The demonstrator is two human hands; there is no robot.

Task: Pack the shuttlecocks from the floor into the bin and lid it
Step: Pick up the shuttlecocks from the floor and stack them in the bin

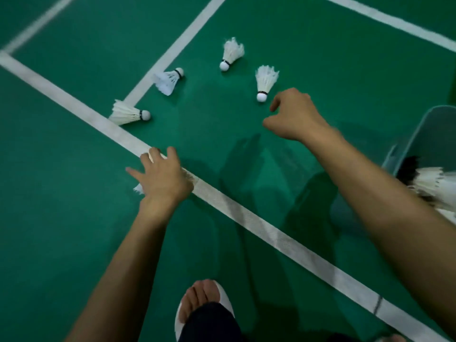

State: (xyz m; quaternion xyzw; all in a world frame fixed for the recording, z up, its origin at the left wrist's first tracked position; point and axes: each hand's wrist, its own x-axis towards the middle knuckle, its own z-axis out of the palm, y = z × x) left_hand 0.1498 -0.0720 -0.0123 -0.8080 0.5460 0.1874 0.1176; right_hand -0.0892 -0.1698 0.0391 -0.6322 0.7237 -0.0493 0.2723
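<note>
Translucent bin [419, 134] at right, white shuttlecocks [436, 186] inside.

bin [424, 134] cut by right edge, shuttlecock [138, 188] mostly under left hand [160, 178]

A green court floor [74, 218] is being shown from above, filling the whole view. It is being crossed by a broad white line [246, 215], running from the upper left edge down to the lower right corner. A second white line [177, 45] is being met by it at a T-junction on the left. Two further white lines are being seen at the top corners, one left [37, 23] and one right [394, 21]. Soft dark shadows [246, 169] are being cast across the middle of the floor. The light is looking dim and even.
</note>
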